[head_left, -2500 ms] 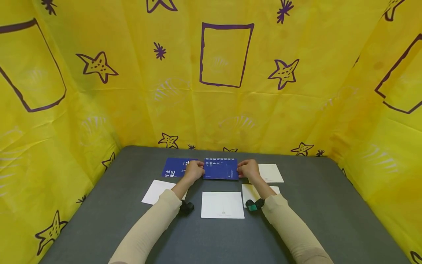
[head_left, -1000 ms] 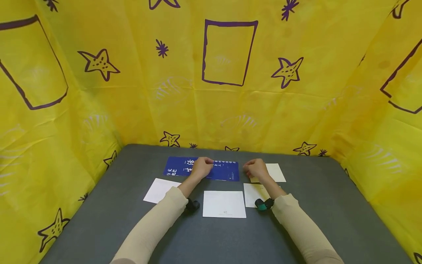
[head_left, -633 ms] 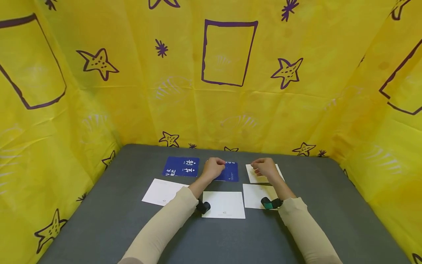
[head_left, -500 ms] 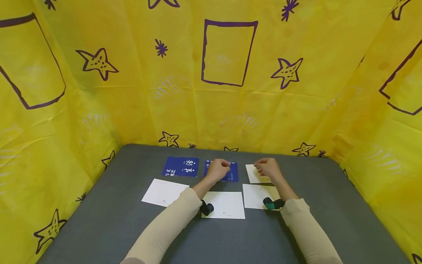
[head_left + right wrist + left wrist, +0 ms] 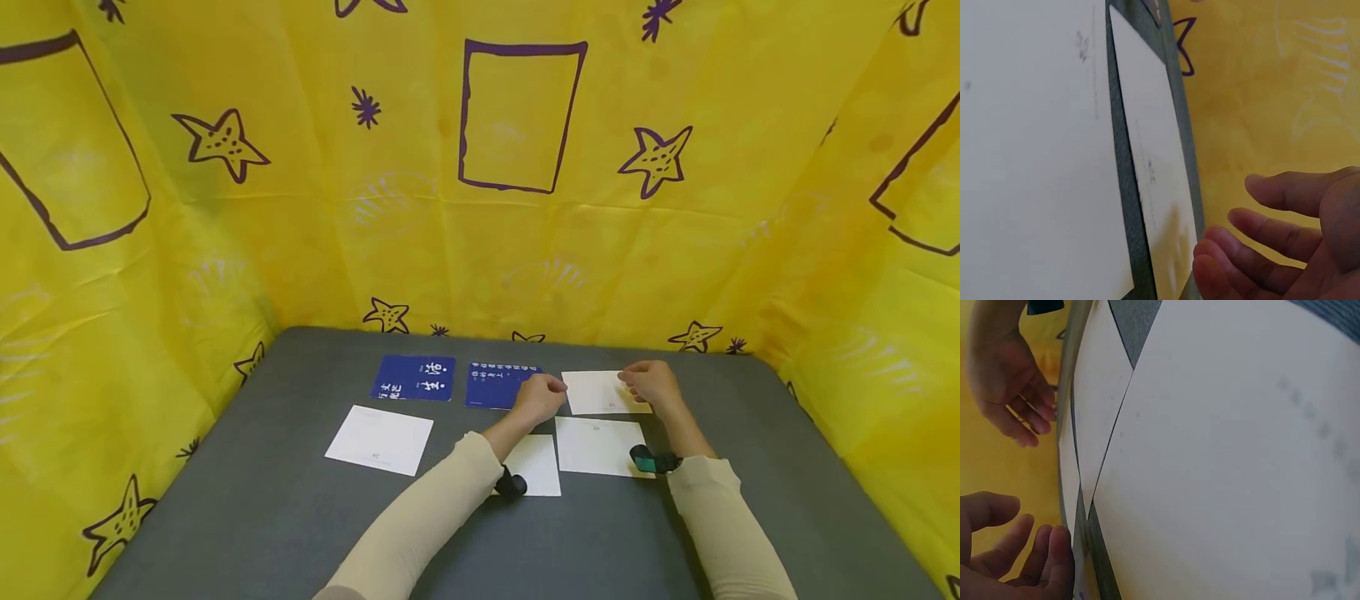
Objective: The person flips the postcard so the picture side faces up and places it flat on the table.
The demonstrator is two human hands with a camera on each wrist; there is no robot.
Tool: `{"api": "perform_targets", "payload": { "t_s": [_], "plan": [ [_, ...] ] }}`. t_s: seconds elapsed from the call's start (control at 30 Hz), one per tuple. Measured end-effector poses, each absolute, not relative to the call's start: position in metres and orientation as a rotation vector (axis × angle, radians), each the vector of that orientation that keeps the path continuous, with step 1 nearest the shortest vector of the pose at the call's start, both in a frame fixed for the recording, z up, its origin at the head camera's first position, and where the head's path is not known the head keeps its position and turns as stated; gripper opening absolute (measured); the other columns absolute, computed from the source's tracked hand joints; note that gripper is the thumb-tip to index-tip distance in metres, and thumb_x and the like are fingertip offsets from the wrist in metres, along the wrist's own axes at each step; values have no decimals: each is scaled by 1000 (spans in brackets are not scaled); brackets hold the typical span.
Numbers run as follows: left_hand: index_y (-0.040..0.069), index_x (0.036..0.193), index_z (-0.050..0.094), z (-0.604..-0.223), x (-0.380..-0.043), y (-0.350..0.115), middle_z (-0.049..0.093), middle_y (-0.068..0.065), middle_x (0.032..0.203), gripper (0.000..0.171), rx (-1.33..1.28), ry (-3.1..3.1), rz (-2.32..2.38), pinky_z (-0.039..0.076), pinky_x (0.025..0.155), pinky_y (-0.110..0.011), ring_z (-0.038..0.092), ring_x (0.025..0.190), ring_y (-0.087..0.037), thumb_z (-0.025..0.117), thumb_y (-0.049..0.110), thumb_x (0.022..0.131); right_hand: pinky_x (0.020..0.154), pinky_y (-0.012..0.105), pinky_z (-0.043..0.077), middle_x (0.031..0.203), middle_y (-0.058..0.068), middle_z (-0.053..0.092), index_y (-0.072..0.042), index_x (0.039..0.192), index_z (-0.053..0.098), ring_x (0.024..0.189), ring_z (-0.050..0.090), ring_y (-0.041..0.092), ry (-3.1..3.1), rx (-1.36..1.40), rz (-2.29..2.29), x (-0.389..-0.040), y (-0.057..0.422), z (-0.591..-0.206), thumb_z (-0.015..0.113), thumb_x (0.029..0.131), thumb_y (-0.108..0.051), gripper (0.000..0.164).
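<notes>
My left hand (image 5: 540, 398) hovers by the left edge of a white card (image 5: 596, 392) in the back row, at the right corner of a blue card (image 5: 491, 387) with white writing. Over the same white card's right edge is my right hand (image 5: 652, 385). In the left wrist view the fingers (image 5: 1007, 562) are loosely bent with nothing between them. The right wrist view shows relaxed fingers (image 5: 1260, 240) beside that white card (image 5: 1160, 156), holding nothing. Another blue card (image 5: 412, 378) lies at the back left.
In the front row lie a tilted white card (image 5: 380, 440) at left, a middle white card (image 5: 536, 467) partly under my left forearm, and a right white card (image 5: 603, 447). The grey table (image 5: 225, 500) meets a yellow patterned cloth (image 5: 405, 250) behind.
Both hands held the middle blue card earlier, then let go of it, leaving it flat on the table. They have since moved right to either side of the back white card.
</notes>
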State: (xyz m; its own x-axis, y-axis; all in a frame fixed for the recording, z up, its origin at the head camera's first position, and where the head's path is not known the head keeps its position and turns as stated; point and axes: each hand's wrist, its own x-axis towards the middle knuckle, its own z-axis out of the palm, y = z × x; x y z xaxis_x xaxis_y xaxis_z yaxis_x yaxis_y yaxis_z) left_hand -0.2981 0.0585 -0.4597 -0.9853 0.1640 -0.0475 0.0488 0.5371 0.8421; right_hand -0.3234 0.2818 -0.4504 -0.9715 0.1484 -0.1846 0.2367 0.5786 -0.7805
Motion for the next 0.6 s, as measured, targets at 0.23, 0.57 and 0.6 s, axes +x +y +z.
{"api": "perform_targets", "payload": {
  "t_s": [0.23, 0.57, 0.6],
  "plan": [
    [5, 104, 73, -459, -293, 76, 70, -7, 97, 22, 169, 2700, 1348, 45, 67, -26, 63, 85, -20, 67, 13, 84, 60, 34, 48, 88, 19, 66, 10, 109, 64, 70, 58, 25, 2846, 278, -1075, -319, 291, -454, 64, 89, -22, 37],
    [5, 105, 72, -454, -292, 85, 73, -9, 106, 25, 112, 2681, 1340, 45, 68, -27, 64, 87, -22, 68, 14, 81, 88, 55, 46, 113, 32, 61, 14, 113, 58, 102, 57, 47, 2921, 216, -766, -312, 288, -448, 63, 88, -24, 46],
    [5, 105, 72, -454, -292, 85, 72, -10, 108, 25, 100, 2660, 1361, 45, 67, -26, 63, 86, -21, 68, 13, 81, 87, 54, 46, 112, 32, 62, 14, 112, 58, 101, 57, 47, 2923, 220, -778, -312, 288, -448, 64, 88, -24, 45]
  ]
}}
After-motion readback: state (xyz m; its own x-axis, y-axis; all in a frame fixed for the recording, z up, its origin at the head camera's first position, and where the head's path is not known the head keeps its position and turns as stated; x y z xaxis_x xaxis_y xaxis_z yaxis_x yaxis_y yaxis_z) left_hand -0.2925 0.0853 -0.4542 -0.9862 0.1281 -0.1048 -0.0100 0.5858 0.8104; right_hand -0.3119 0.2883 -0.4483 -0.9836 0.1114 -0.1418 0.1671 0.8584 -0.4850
